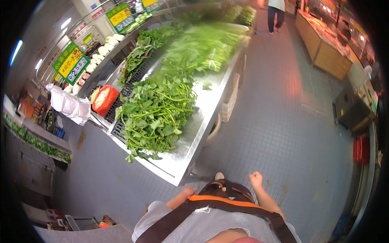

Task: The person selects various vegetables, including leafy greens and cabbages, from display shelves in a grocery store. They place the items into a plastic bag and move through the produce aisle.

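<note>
My left hand [189, 191] hangs beside the dark apron [226, 190], below the near corner of a metal display table [194, 152]. Its fingers are too small and partly turned away to make out. Over the tiled floor, my right hand [256, 179] is held out with its fingers curled in and nothing visible in it. A heap of leafy green stems [158, 115] covers the near part of the table. Behind that heap lie paler greens [203, 45], some bundled with ties, and darker leaves [141, 54] on the left.
A red bag [104, 100] of pale sprouts and white plastic bags [70, 103] are at the table's left. Price signs [71, 62] stand above cabbages [109, 44]. A white basket [230, 100] sits beneath the table. A person [276, 15] walks near a meat counter [322, 48].
</note>
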{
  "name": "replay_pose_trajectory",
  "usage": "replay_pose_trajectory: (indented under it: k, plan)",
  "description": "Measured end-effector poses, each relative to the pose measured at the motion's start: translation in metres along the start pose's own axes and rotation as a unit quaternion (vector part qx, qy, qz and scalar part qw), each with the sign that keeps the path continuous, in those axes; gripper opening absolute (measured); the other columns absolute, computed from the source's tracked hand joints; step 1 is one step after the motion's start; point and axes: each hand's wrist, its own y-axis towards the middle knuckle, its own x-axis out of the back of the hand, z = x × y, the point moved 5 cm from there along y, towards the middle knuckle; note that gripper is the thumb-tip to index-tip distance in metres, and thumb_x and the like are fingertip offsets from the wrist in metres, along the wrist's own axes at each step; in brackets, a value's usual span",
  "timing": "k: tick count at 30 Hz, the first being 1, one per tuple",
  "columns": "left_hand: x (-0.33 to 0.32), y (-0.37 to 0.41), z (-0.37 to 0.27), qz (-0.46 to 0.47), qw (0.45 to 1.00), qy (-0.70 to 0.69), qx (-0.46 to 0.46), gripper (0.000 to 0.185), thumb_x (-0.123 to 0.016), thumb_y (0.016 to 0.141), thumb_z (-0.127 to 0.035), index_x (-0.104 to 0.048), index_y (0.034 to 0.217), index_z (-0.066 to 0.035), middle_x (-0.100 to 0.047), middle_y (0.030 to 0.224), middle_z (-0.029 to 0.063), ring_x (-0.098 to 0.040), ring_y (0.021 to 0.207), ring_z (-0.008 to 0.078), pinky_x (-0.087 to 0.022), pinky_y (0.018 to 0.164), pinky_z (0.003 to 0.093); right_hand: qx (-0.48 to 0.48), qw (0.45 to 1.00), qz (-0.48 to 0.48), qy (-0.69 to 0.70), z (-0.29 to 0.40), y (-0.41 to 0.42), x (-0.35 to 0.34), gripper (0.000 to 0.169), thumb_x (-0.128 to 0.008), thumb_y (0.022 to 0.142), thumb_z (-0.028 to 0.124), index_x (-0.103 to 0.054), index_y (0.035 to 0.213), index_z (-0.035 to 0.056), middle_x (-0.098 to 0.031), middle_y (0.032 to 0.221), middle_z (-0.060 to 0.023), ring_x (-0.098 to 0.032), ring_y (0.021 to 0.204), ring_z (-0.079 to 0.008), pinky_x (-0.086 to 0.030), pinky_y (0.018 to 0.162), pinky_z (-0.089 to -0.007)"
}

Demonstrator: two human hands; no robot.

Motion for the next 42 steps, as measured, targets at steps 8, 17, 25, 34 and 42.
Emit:
replay_pose_trajectory:
  k: [8,17,25,34,42]
  plan:
    - [-0.018,0.01,0.001,-0.114,0.936,-0.323,0.085,0.03,-0.047,0.078,-0.033,-0.06,0.097,-0.012,-0.058,0.093,0.0152,-0.055,0.091,0.0327,-0.046,0.076,0.0403,-0.204,0.974,0.005,0.093,-0.08,0.116,0.0,0.012,-0.057,0.07,0.0,-0.047,0.077,0.0026,-0.051,0.058,-0.0092,-0.047,0.044,-0.0172,-0.038,0.035,-0.0292]
    - [0.005,-0.051,-0.015,-0.13,0.868,-0.396,0.271,0.029,-0.045,0.079,-0.035,-0.061,0.084,-0.011,-0.06,0.084,0.0142,-0.06,0.078,0.0307,-0.05,0.064,0.0396,-0.245,0.967,-0.021,0.062,-0.125,0.249,-0.035,0.011,-0.06,0.077,0.008,-0.051,0.075,0.001,-0.052,0.058,-0.0088,-0.048,0.043,-0.0177,-0.036,0.035,-0.0296]
    - [-0.041,-0.041,-0.106,-0.093,0.633,-0.618,0.457,0.036,-0.05,0.076,-0.039,-0.061,0.094,-0.011,-0.061,0.09,0.0131,-0.06,0.085,0.0274,-0.048,0.072,0.0355,-0.15,0.976,0.056,-0.151,0.011,0.329,-0.164,0.024,-0.057,0.08,0.022,-0.061,0.076,-0.0016,-0.061,0.071,-0.0142,-0.059,0.065,-0.0248,-0.046,0.058,-0.037]
    - [0.005,-0.039,-0.176,-0.088,0.542,-0.661,0.512,0.038,-0.052,0.076,-0.036,-0.058,0.1,-0.007,-0.061,0.094,0.0126,-0.059,0.088,0.0264,-0.046,0.076,0.0353,-0.41,0.841,0.294,0.195,0.041,0.326,-0.345,0.042,-0.033,0.09,0.037,-0.05,0.108,0.0042,-0.06,0.079,-0.0096,-0.057,0.087,-0.025,-0.037,0.078,-0.0431]
    - [0.025,-0.035,-0.165,-0.097,0.536,-0.668,0.507,0.042,-0.055,0.076,-0.033,-0.055,0.107,-0.004,-0.061,0.097,0.0121,-0.059,0.09,0.0255,-0.045,0.079,0.0352,-0.111,0.919,0.352,-0.137,0.058,0.333,-0.307,0.043,-0.059,0.076,0.035,-0.058,0.099,-0.0018,-0.059,0.097,-0.0182,-0.055,0.095,-0.0298,-0.045,0.076,-0.0409]
